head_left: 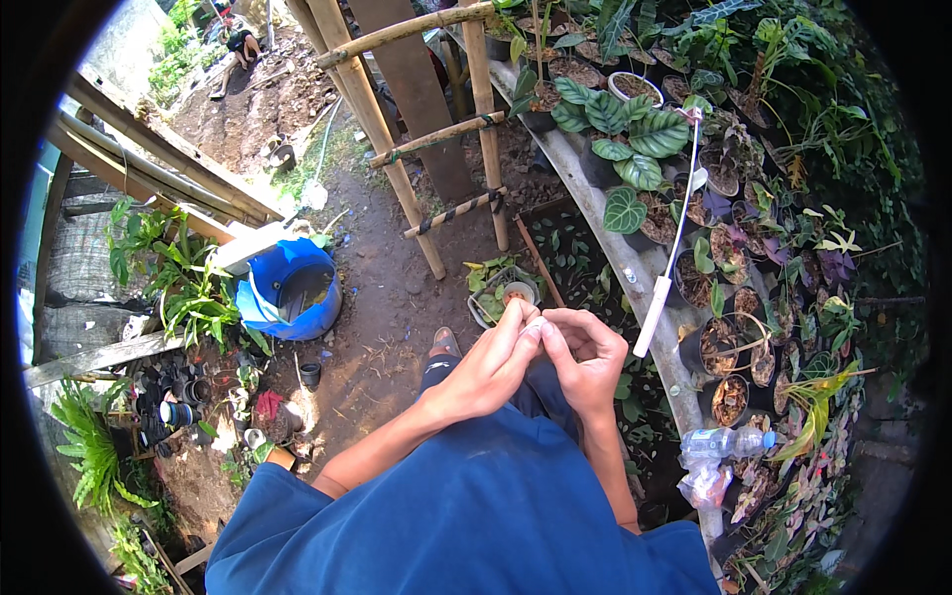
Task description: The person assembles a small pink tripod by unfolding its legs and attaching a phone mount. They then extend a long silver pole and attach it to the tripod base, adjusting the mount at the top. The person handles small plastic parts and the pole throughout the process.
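In front of my body, my left hand and my right hand meet with their fingertips pinched together. Something small and whitish may be between them, but it is too small to make out. Just beyond my fingers stands a light-rimmed container with green leaves in it. A small pale cup sits in that container, partly hidden by my left hand.
On the right, a concrete ledge carries potted plants, a white stick and a clear plastic bottle. A bamboo ladder stands ahead. At left is a cut blue barrel. Another person crouches far off.
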Tool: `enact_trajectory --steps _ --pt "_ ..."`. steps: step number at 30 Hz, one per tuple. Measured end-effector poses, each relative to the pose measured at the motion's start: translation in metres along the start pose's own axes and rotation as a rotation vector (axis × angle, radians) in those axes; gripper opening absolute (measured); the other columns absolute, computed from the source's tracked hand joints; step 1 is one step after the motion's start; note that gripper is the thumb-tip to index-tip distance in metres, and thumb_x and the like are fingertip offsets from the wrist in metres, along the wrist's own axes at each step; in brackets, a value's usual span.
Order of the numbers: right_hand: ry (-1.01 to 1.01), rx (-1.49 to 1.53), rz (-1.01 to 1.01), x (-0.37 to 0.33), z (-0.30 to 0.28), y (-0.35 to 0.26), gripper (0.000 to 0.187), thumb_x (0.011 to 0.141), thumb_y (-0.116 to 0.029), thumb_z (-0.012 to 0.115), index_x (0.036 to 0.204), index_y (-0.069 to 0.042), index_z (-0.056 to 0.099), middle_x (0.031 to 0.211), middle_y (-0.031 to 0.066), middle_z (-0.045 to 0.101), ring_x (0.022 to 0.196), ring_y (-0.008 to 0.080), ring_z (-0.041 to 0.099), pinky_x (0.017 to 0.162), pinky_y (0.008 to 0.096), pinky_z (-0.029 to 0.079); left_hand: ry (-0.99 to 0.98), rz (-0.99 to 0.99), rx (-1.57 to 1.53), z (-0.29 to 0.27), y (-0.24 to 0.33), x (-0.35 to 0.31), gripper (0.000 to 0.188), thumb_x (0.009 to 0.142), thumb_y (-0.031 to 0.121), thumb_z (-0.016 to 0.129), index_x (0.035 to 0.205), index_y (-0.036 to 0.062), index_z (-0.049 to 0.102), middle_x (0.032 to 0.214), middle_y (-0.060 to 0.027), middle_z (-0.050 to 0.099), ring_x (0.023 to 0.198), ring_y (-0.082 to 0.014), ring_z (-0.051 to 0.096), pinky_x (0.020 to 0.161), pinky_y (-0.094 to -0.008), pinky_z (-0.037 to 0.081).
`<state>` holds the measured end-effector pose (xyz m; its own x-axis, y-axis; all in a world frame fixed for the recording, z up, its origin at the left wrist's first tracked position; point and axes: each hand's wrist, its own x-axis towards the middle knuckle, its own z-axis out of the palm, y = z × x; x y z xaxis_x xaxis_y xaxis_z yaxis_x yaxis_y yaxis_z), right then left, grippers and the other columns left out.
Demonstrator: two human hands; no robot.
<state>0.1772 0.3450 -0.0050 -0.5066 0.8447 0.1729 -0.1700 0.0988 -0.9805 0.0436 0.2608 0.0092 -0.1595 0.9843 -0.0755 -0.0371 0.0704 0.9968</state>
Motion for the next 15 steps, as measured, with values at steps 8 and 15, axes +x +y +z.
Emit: enact_trajectory --steps 8,15 --pt "-0.039 -0.051 -0.026 0.0025 -0.0005 0.0000 0.015 0.090 0.004 0.071 0.104 0.007 0.072 0.094 0.0107 0.074 0.078 0.0116 0.072 0.069 0.0230 0.058 -0.047 -0.016 0.094 -0.0098 0.0054 -0.0005 0.018 0.111 0.021 0.039 0.109 0.0032 0.042 0.091 -0.0086 0.052 0.083 -0.0154 0.050 0.074 -0.0350 0.045" --pt "-0.043 -0.019 0.025 0.0011 -0.0008 -0.0006 0.016 0.090 0.002 0.072 0.103 0.010 0.070 0.094 0.0131 0.074 0.082 0.0139 0.073 0.074 0.0245 0.059 -0.051 -0.007 0.125 -0.0101 0.0080 -0.0004 0.019 0.111 0.022 0.039 0.108 0.0036 0.043 0.089 -0.0073 0.052 0.081 -0.0143 0.050 0.072 -0.0351 0.045"
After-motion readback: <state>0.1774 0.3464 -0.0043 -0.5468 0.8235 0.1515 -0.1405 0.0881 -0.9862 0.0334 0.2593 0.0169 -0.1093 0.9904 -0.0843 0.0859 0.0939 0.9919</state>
